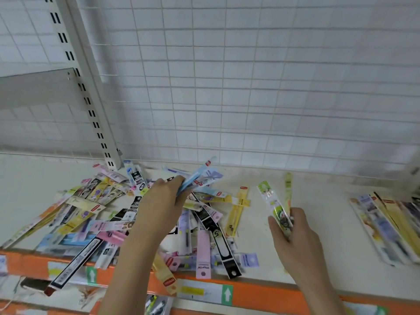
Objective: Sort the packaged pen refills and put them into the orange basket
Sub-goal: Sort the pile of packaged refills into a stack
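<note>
A loose pile of packaged pen refills [109, 219] in pink, yellow, blue and black covers the left and middle of the cream shelf [318, 235]. My left hand [163, 201] reaches over the pile and grips a small bunch of blue and lilac refill packs [200, 176] that fan up and to the right. My right hand [293, 235] holds a few green-and-yellow refill packs [276, 205] upright above the shelf. A sorted row of refill packs [391, 226] lies at the far right. No orange basket is visible.
The shelf has an orange front edge [261, 294] with white and green arrow labels. A white wire grid [250, 87] backs the shelf, and a slotted upright post [91, 105] stands at the back left. Several packs overhang the front edge.
</note>
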Demonstrator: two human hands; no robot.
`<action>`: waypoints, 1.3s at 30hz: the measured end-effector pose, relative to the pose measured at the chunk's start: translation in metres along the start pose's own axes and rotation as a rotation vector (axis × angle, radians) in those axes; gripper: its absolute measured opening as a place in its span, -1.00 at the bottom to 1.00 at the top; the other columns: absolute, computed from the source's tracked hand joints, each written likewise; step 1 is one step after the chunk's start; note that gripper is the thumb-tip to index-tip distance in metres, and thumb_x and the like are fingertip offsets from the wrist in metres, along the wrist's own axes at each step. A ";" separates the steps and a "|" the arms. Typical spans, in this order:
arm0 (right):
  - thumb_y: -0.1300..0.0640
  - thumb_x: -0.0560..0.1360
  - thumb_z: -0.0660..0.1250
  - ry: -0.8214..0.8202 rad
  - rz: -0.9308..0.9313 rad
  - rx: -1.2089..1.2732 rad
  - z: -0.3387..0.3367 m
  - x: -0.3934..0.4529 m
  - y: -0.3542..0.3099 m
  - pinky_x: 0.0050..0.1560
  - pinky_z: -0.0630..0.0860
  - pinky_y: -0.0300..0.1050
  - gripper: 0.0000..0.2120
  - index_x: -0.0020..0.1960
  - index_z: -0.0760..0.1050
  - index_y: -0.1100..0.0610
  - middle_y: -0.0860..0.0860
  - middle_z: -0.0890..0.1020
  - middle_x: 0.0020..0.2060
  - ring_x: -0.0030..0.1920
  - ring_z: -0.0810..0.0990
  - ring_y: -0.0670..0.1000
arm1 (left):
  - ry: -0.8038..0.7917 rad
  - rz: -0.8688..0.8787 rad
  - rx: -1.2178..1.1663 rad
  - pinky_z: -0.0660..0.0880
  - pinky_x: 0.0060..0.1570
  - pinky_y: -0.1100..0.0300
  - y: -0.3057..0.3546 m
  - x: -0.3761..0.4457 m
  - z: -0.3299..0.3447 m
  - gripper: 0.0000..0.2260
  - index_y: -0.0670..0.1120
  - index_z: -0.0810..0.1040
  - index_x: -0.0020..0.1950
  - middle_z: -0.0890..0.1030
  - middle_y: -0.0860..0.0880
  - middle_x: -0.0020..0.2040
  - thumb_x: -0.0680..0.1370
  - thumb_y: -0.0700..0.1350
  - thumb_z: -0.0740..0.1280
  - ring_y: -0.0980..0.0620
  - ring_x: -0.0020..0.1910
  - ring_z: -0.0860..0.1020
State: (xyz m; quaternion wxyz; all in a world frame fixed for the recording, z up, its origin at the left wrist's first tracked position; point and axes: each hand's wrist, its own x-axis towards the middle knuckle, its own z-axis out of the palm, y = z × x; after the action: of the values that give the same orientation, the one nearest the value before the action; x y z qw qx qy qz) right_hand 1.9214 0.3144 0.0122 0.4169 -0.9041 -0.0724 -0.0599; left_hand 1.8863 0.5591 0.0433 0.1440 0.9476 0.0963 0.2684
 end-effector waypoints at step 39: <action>0.00 0.57 0.19 -0.339 -0.379 -0.359 0.136 0.042 -0.118 -0.23 0.32 -0.11 -0.83 -0.08 0.38 0.10 0.02 0.36 -0.08 -0.19 0.41 0.07 | 0.141 -0.546 -0.162 0.09 -0.48 0.18 -0.117 -0.062 -0.087 -0.62 -0.03 0.15 -0.39 0.25 -0.04 -0.48 0.58 -0.18 0.21 0.02 -0.49 0.21</action>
State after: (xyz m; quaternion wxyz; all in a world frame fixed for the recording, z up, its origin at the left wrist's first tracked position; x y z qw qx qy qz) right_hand 1.9475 0.4972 0.0196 0.2141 -0.9307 -0.2964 0.0030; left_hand 1.7752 0.6718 0.0465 0.2790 0.8510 0.3359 0.2916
